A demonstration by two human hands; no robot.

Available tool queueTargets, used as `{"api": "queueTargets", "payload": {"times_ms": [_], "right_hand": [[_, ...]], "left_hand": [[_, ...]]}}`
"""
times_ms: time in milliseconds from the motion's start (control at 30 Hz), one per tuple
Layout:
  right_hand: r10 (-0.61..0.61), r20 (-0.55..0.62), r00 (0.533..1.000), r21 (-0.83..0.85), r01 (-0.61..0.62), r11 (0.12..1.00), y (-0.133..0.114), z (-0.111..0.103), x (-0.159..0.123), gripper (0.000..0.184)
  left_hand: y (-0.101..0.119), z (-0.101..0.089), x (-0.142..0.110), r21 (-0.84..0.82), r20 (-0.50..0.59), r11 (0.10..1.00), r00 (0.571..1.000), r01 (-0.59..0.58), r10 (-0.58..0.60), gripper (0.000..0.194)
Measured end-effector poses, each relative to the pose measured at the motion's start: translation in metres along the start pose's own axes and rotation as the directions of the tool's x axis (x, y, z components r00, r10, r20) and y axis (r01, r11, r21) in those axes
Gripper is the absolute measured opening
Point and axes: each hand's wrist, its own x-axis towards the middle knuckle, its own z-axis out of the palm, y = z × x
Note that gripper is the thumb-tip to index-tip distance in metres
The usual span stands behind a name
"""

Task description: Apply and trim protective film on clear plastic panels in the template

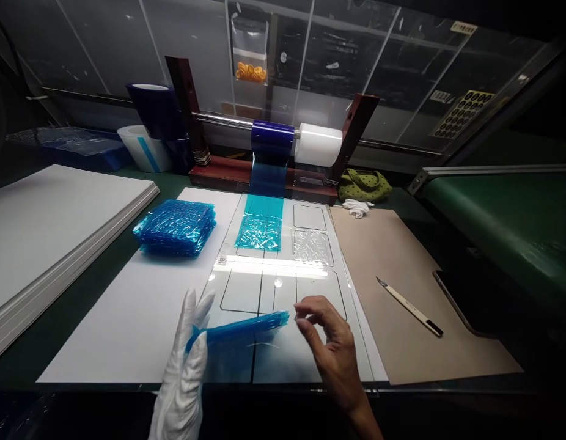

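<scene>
My left hand (184,360), in a white glove, grips a thin stack of blue film sheets (241,327) by its left end, thumb in front. The stack is tilted nearly edge-on above the glass work surface (287,360). My bare right hand (329,342) is just off the stack's right end, its thumb and forefinger curved and slightly apart, with nothing visible between them. Beyond, a strip of blue film (264,205) runs down from a dark blue roll (272,137) onto the glass. A thicker pile of blue film sheets (175,226) lies on white paper to the left.
A dark red stand (223,174) also carries a white roll (319,145). On brown board (370,244) at right lie a craft knife (411,308) and a phone (466,302). A white glove (357,208) and a green pouch (365,183) sit behind. Large white sheets (67,226) are stacked left.
</scene>
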Motion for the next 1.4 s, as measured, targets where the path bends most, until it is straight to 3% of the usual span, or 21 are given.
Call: {"api": "queueTargets", "payload": {"times_ms": [233,567,800,1033,1300,1400], "right_hand": [[-0.213,0.25,0.944,-0.163,0.258,0.952,-0.009,-0.017,0.029,0.015],[-0.211,0.459,0.863,-0.318,0.381,0.868,-0.02,-0.02,0.046,0.019],[-0.179,0.471,0.864,-0.353,0.37,0.859,-0.02,-0.017,0.05,0.019],[-0.187,0.425,0.886,-0.342,0.348,0.873,-0.015,-0.012,0.059,0.018],[-0.158,0.303,0.94,-0.279,0.246,0.928,-0.017,-0.016,0.051,0.015],[-0.174,0.296,0.939,-0.21,0.242,0.947,-0.02,-0.022,0.04,0.011]], "left_hand": [[0.001,0.004,-0.002,-0.022,-0.036,0.999,0.999,-0.034,0.034,0.06],[-0.008,0.005,-0.006,-0.02,-0.085,0.999,0.995,-0.047,0.045,0.065],[-0.013,0.006,-0.006,-0.015,-0.105,0.998,0.992,-0.065,0.063,0.07],[-0.021,0.004,-0.001,-0.072,-0.084,0.997,0.996,-0.015,0.009,0.077],[-0.024,0.001,-0.001,-0.01,-0.085,1.0,0.996,0.009,-0.01,0.065],[-0.021,0.003,0.001,-0.01,-0.054,1.0,0.998,-0.027,0.026,0.064]]}}
